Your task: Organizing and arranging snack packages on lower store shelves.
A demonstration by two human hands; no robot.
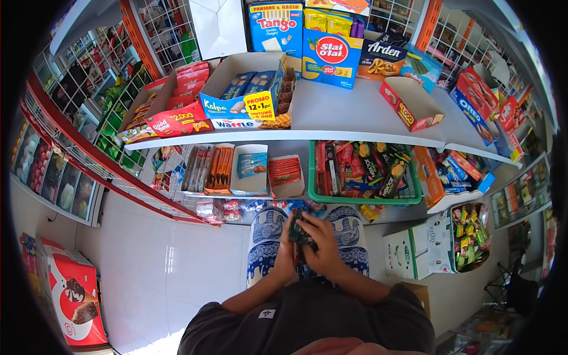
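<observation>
Above my lap, my left hand (284,257) and my right hand (323,243) are close together around dark green snack packets (296,228). A strip of red shows between the palms, and the fingers hide most of what I hold. Just beyond my knees, a green plastic basket (312,177) on the lower shelf holds a jumble of packets, among them black Nextar ones (392,179). To its left stand a box of red snack packets (285,171), a white box with blue packets (251,165), and rows of orange packets (220,168).
On the upper shelf (330,108) stand an open Kalpa box (242,103), a Slai O'lai box (332,57) and a red Togo box (410,106). At my right, a carton of wrapped snacks (470,237) rests near the floor. An ice-cream carton (73,293) is at far left.
</observation>
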